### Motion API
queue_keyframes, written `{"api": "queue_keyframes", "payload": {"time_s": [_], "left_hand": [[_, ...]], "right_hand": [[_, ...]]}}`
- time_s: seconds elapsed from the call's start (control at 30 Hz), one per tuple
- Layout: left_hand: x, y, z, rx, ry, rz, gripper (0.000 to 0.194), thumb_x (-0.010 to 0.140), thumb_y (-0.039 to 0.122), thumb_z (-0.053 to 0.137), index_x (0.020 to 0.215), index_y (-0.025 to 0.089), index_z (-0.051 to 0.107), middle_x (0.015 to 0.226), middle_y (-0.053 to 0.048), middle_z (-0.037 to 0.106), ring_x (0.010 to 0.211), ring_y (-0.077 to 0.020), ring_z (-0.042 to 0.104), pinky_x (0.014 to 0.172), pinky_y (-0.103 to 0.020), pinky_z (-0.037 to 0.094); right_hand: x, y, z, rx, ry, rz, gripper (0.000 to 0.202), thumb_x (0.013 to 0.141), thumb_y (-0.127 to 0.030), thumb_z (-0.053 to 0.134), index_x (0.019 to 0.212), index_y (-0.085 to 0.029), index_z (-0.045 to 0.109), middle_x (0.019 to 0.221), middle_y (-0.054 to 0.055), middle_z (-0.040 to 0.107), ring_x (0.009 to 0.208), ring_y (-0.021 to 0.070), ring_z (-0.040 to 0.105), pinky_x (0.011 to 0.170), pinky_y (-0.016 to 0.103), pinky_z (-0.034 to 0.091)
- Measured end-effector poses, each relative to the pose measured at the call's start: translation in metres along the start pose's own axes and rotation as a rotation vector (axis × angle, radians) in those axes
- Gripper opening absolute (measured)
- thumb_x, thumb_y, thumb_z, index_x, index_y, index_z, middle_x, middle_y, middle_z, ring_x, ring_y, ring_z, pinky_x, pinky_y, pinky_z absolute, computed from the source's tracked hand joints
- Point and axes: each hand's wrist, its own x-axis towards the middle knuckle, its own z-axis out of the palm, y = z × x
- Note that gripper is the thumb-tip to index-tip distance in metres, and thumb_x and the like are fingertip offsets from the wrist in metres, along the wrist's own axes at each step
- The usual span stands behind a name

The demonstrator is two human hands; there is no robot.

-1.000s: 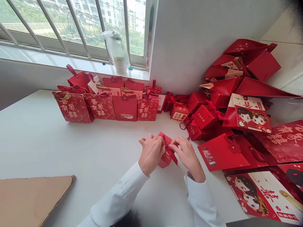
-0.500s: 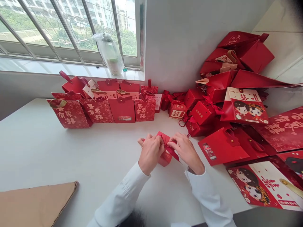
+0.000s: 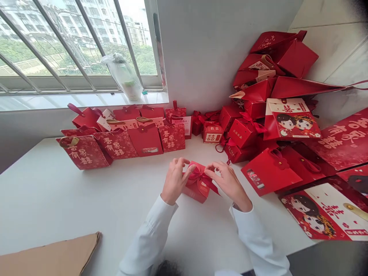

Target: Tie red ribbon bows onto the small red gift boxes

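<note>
A small red box sits on the white table in front of me, with a red ribbon bow tied on its top. My left hand is at the box's left side, thumb and fingers apart beside the bow's left loop. On the other side, my right hand has its thumb and forefinger curved round the bow's right loop, close together near the ribbon. A ribbon tail hangs over the box's right edge, below my right hand.
Red gift bags stand in rows along the wall at the left. Small red boxes and folded bags are heaped at the right. Brown cardboard lies front left. A wrapped cup stands on the sill.
My left hand has let go of the ribbon and moved left, its fingers opening. More of the box and the bow's loops now show. The camera view has tilted slightly.
</note>
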Motion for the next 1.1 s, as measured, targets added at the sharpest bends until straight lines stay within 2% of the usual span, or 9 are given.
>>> {"api": "queue_keyframes", "payload": {"time_s": [0.1,0.27,0.43,0.67,0.9,1.1], "left_hand": [[0.002,0.001,0.011,0.07,-0.002,0.045,0.024,0.092,0.039,0.043,0.083,0.02,0.055,0.087,-0.004,0.053,0.087,-0.0195,0.048,0.079,-0.032,0.041],[0.004,0.008,0.02,0.158,0.052,0.064,0.029,0.094,0.03,0.038,0.07,0.019,0.049,0.079,-0.004,0.052,0.076,-0.0183,0.044,0.072,-0.03,0.038],[0.002,0.014,0.026,0.198,0.101,0.073,0.029,0.095,0.027,0.035,0.069,0.02,0.044,0.069,-0.001,0.054,0.067,-0.017,0.044,0.063,-0.028,0.031],[0.003,0.012,0.036,0.372,0.09,0.06,0.025,0.095,0.024,0.034,0.072,0.02,0.044,0.064,-0.001,0.056,0.067,-0.0187,0.046,0.064,-0.03,0.028],[0.003,0.009,0.043,0.342,0.111,0.053,0.024,0.094,0.021,0.036,0.071,0.021,0.042,0.064,-0.003,0.056,0.068,-0.0202,0.045,0.061,-0.031,0.026],[0.002,0.009,0.04,0.259,0.105,0.032,0.023,0.092,0.018,0.038,0.069,0.021,0.041,0.062,-0.002,0.055,0.065,-0.019,0.046,0.057,-0.029,0.027]], "right_hand": [[-0.003,-0.005,0.005,-0.013,0.013,0.004,0.015,0.086,-0.035,0.054,0.082,-0.025,0.064,0.085,0.001,0.061,0.085,0.0191,0.052,0.079,0.032,0.04],[-0.005,-0.012,0.009,-0.022,0.006,0.008,0.013,0.084,-0.03,0.055,0.075,-0.024,0.061,0.085,0.001,0.06,0.087,0.0201,0.051,0.079,0.032,0.039],[-0.005,-0.01,0.012,-0.052,-0.003,-0.032,0.017,0.084,-0.027,0.054,0.068,-0.023,0.056,0.078,0.001,0.061,0.081,0.0201,0.051,0.075,0.032,0.039],[-0.008,-0.007,0.015,-0.145,-0.036,-0.08,0.023,0.088,-0.031,0.049,0.067,-0.023,0.053,0.077,0.003,0.064,0.08,0.0236,0.051,0.072,0.036,0.038],[-0.006,-0.009,0.013,-0.207,-0.078,-0.086,0.025,0.088,-0.031,0.048,0.065,-0.023,0.049,0.073,0.002,0.062,0.077,0.0222,0.05,0.072,0.035,0.038],[-0.004,-0.014,0.007,-0.161,-0.106,-0.051,0.024,0.087,-0.032,0.046,0.065,-0.023,0.049,0.073,0.002,0.063,0.078,0.0216,0.053,0.069,0.033,0.039]]}}
